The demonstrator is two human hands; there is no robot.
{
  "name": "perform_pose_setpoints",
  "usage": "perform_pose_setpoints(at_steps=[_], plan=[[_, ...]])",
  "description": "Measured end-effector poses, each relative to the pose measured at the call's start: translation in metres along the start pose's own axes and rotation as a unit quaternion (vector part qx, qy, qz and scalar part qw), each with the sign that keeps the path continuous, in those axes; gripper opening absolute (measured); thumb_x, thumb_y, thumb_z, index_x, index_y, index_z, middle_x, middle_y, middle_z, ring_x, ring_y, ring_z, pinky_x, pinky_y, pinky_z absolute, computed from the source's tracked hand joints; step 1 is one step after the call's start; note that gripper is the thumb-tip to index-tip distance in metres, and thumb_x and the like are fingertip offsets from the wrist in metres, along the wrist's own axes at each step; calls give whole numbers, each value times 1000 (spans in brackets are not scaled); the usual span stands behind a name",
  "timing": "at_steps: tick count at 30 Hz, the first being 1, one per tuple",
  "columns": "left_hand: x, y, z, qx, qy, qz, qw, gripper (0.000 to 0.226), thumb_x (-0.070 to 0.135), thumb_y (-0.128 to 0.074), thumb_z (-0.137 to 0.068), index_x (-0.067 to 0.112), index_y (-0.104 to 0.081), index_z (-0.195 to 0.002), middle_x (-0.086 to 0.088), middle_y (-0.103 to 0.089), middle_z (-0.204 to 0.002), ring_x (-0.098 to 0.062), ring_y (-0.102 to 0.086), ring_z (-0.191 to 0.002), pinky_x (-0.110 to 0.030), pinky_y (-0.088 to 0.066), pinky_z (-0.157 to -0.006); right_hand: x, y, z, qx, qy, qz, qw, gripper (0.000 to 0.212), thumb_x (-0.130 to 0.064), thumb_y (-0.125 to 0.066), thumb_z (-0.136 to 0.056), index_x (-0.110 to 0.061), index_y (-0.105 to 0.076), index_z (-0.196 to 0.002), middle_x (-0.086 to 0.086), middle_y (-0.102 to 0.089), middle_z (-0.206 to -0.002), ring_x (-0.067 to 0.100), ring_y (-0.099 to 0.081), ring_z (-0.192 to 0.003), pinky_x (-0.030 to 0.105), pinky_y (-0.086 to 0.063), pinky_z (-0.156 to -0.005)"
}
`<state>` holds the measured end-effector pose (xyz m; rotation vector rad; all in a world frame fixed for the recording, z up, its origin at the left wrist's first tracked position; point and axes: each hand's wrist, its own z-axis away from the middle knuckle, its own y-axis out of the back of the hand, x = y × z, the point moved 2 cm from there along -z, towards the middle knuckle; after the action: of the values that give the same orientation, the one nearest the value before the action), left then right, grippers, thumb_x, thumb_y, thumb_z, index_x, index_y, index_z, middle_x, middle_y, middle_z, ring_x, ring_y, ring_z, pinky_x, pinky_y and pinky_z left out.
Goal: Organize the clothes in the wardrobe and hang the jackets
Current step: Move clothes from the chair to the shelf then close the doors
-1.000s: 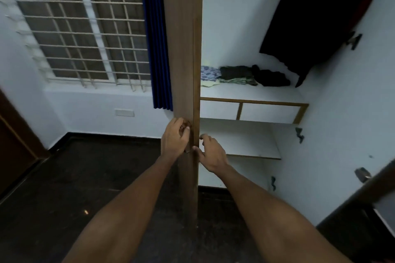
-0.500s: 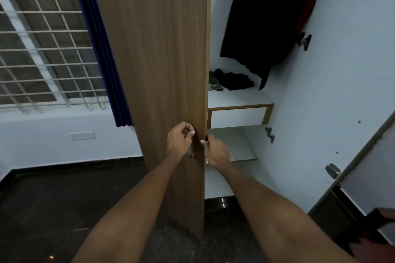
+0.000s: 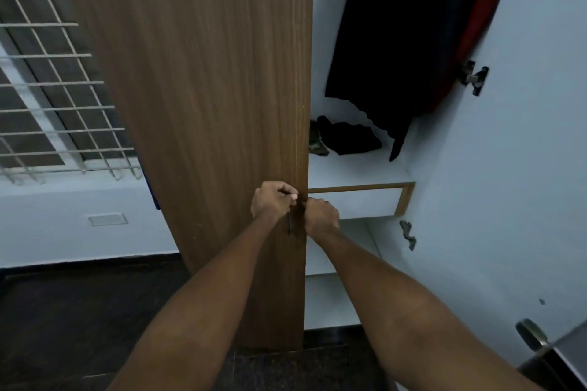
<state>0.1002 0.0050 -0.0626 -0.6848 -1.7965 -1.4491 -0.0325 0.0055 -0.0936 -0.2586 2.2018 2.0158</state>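
Room: white-walled wardrobe (image 3: 508, 168), barred window (image 3: 47, 89) at left.
Door: brown wardrobe door (image 3: 206, 89), centre.
Left hand (image 3: 273, 201): fingers curled round dark handle (image 3: 289, 223).
Right hand (image 3: 320, 214): fingers gripping door edge.
Jackets: black-and-red jackets (image 3: 397, 41) hanging far right, above folded clothes (image 3: 346, 140) on shelf (image 3: 359, 168).

upper shelf: white wardrobe shelf with wood-trimmed front edge (image 3: 365, 168)
on it: crumpled black garment (image 3: 347, 138); folded green patterned cloth (image 3: 317, 144) just beside, partly hidden
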Motion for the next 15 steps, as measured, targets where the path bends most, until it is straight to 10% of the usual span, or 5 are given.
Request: perform_pose_setpoints(at_steps=[15], plan=[[13, -23, -47, 78, 45, -37, 995, 6, 30, -81, -86, 32, -77, -81, 13, -76, -82, -9, -72, -72, -34, -62, -73, 22, -4, -82, -45, 83, -36, 995, 24, -26, -46, -106, -17, -64, -119, 10, -68, -116, 30, -65, -104, 38, -50, -79]])
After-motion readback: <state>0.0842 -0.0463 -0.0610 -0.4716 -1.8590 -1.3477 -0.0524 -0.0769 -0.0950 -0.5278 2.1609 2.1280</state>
